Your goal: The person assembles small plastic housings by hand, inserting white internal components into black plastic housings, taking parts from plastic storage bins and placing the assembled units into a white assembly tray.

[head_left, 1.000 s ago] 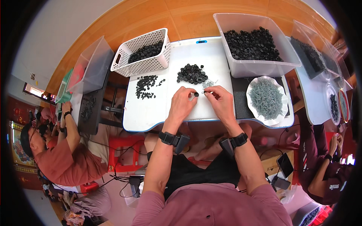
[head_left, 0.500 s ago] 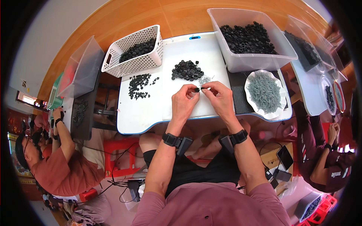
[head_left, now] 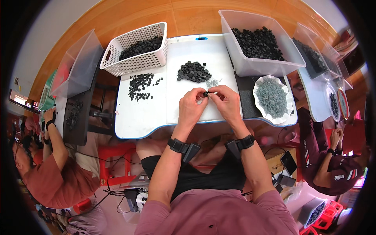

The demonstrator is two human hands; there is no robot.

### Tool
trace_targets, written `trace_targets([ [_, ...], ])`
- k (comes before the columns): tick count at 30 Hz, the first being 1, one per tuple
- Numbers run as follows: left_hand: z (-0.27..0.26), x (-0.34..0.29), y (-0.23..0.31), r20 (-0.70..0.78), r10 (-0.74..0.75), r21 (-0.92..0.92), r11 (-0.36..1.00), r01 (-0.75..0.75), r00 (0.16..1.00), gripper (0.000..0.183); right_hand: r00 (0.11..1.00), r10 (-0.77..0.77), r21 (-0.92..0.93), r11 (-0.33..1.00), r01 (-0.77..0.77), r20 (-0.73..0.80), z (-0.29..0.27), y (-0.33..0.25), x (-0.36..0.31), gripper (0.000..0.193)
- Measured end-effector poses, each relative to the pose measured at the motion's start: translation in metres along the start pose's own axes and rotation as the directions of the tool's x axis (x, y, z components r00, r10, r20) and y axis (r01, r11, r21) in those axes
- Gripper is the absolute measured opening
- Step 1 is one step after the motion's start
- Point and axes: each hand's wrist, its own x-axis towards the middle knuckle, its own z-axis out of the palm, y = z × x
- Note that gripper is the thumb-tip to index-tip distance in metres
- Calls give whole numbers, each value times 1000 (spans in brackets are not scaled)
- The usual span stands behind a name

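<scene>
Over the near part of the white table, my left hand [head_left: 191, 106] pinches a small round black plastic cap [head_left: 205, 94] between thumb and fingertips. My right hand [head_left: 225, 101] is closed at the same spot, its fingertips meeting the cap from the right; whatever else they grip is hidden. Just beyond my fingers lie a few small silvery screws [head_left: 212, 83]. Behind them is a heap of round black caps [head_left: 193, 72]. To the left, smaller black pieces [head_left: 140, 86] are scattered in a loose pile.
A white perforated basket [head_left: 117, 67] of black parts stands far left, a translucent bin [head_left: 266, 70] of them far right. On a black mat [head_left: 247, 96], a white scalloped dish [head_left: 256, 100] holds many grey screws. Co-workers sit left [head_left: 64, 172] and right [head_left: 325, 164].
My fingertips have come closer together. The black pieces seen apart, one at each hand, now meet as one dark shape. The whole view has shifted slightly.
</scene>
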Motion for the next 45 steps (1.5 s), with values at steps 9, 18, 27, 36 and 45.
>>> trace_targets([
  [9,-5,1,2,50,-101,-43,994,103,994,30,1000,22,-67,998,-21,16,0,-1,-1,12],
  [18,-9,2,4,112,-137,-148,977,153,984,25,1000,13,19,1000,-14,22,-2,0,0,12],
  [27,-11,3,7,189,-181,-218,951,221,965,24,994,-80,4,997,81,-80,-5,-7,0,13],
  [36,-8,3,2,154,-145,-193,966,173,977,27,998,-70,1,998,70,-5,-4,-3,-1,15],
  [45,-10,2,5,144,-139,-120,980,157,980,27,998,-64,-18,998,64,19,-4,-4,0,13],
])
